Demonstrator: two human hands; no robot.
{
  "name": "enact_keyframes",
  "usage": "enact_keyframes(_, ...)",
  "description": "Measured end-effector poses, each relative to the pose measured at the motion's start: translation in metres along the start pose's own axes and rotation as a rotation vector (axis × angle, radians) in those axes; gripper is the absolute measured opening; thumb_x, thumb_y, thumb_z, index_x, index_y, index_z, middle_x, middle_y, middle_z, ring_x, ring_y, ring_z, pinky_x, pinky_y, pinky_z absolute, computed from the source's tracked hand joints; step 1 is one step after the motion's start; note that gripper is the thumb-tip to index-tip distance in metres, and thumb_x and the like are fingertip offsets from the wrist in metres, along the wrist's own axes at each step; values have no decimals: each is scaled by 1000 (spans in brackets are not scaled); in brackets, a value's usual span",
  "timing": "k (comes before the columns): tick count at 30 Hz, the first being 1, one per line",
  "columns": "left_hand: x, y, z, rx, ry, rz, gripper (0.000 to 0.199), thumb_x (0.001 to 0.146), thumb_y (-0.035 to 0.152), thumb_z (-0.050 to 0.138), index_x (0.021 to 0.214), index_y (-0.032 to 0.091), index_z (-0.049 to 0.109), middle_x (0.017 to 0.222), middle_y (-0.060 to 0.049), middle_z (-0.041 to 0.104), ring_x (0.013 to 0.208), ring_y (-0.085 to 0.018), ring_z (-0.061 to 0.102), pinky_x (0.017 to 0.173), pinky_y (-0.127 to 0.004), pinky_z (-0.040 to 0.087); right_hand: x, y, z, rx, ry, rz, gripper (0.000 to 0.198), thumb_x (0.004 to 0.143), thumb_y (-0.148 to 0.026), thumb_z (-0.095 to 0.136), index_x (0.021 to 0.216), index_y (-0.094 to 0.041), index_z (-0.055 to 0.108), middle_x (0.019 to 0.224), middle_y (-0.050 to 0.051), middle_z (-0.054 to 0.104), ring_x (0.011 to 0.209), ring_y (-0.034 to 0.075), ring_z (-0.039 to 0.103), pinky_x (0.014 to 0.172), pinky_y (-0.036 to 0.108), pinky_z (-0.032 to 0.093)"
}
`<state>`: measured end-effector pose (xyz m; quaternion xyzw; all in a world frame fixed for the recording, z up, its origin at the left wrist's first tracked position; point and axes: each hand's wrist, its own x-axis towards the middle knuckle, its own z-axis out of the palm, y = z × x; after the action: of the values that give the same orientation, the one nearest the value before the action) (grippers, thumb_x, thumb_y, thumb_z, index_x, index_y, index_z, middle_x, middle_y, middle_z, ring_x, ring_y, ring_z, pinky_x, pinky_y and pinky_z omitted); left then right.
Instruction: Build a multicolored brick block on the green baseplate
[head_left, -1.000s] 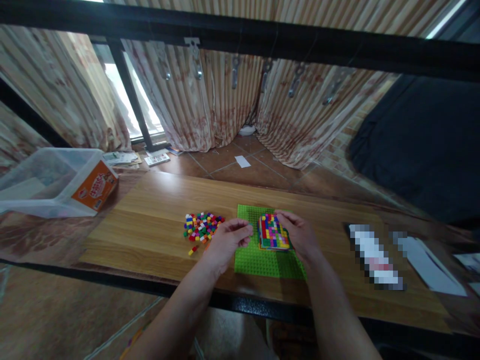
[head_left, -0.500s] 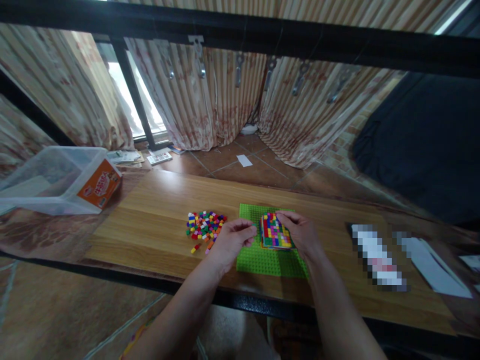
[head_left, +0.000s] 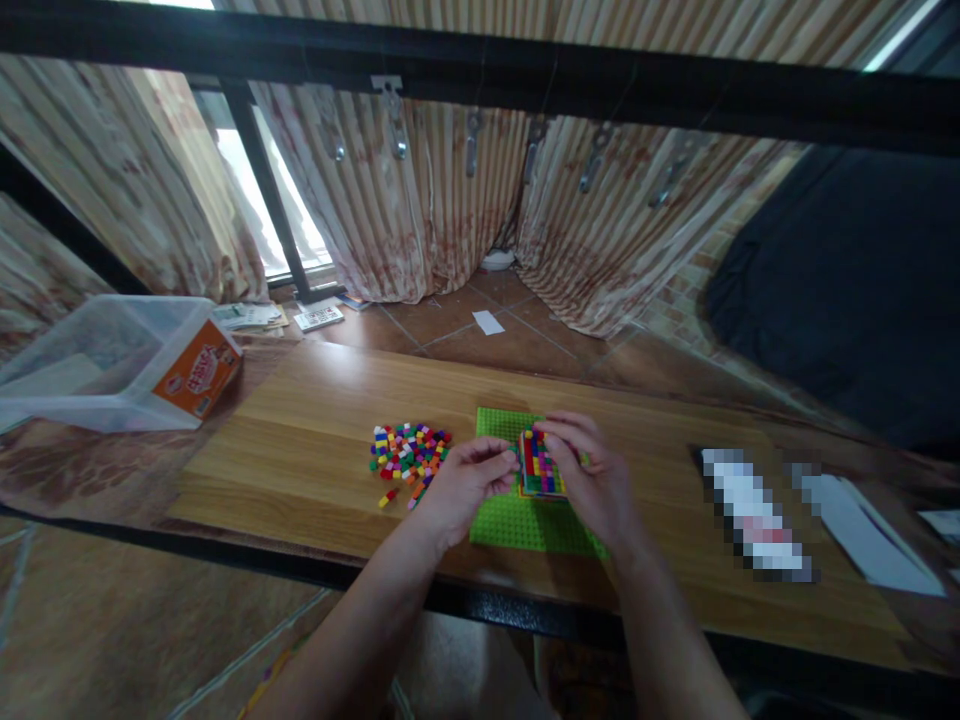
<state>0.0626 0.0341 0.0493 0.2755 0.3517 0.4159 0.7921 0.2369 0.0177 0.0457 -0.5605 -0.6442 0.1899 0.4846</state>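
Note:
A flat, layered block of small coloured building bricks (head_left: pixel 534 470) sits on a green studded baseplate (head_left: pixel 499 527). My right hand (head_left: pixel 592 475) reaches over the block from the right, covering much of its top. Its thumb and fingertips come together near the block's upper edge; whatever is between them is hidden. Just left of the block is my left hand (head_left: pixel 476 485), thumb and fingers pinched together. Something tiny may be at those fingertips, but it is too small to tell. Beyond the left hand lies a loose pile of coloured bricks (head_left: pixel 409 450) on the wooden board.
At the far left stands a clear plastic bin (head_left: pixel 120 400) with an orange label. On the right of the wooden board (head_left: pixel 300 450) are a blurred-out object (head_left: pixel 754 515) and white papers (head_left: pixel 877 540). Striped curtains (head_left: pixel 435 220) hang behind, under a dark bar.
My right hand has moved left and farther over the block, hiding more of its top. My left hand has shifted only slightly right, still pinched.

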Motion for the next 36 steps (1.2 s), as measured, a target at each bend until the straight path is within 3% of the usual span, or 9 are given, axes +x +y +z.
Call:
enact_keyframes(3,-2,2,0,-36,-64,-24,32,56,25,88,79,12,71,68,0,66,60,-6,57,63,-20,44,-3,-8,3,-22,-128,-53,24,93,-37,52,106,-33,72,122,4,62,117,22,54,101,45,42)
enact_keyframes(10,-5,5,2,-10,-136,-69,26,61,24,86,78,11,72,69,-1,66,59,-5,56,61,-20,42,-4,-11,-2,-32,-241,-99,25,93,-38,52,109,-38,71,128,2,59,122,23,49,104,47,39)
enact_keyframes(29,-5,6,2,-126,-123,-223,23,61,20,85,76,10,69,67,0,65,56,-6,56,60,-20,44,-3,-19,-4,133,-223,7,10,85,-34,65,92,-29,70,122,4,62,118,24,54,104,48,39)
enact_keyframes(36,-6,6,3,-97,-128,-203,23,61,23,84,73,11,70,66,0,64,54,-5,53,59,-20,42,-5,-16,-6,196,-253,42,12,84,-35,66,93,-31,73,118,5,64,115,24,56,103,48,41)
